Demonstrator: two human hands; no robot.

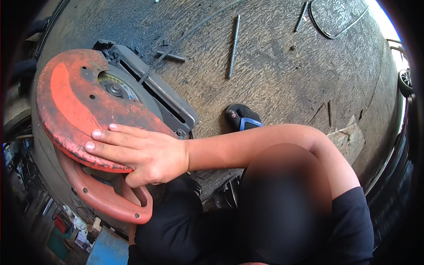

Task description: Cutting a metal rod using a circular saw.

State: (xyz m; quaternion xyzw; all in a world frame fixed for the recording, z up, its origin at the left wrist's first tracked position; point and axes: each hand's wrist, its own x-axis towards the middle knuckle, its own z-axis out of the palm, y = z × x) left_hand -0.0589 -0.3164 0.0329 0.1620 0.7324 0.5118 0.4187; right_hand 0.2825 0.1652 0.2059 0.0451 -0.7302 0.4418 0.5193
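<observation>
Concrete floor (282, 79) carries a cut-off saw (152, 90) at left, its red blade guard (66, 101) under the right hand (141, 152), which lies open and flat, gripping nothing; the left hand is out of sight. This looks like steadying the saw, and the next move likely calls for a firm grip on the red handle (110, 201) just below.

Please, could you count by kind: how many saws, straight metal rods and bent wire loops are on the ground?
Cut-off saw with a red guard, the right hand flat on it: 1
Straight metal rods: 3
Bent wire loop: 1
Total: 5
</observation>
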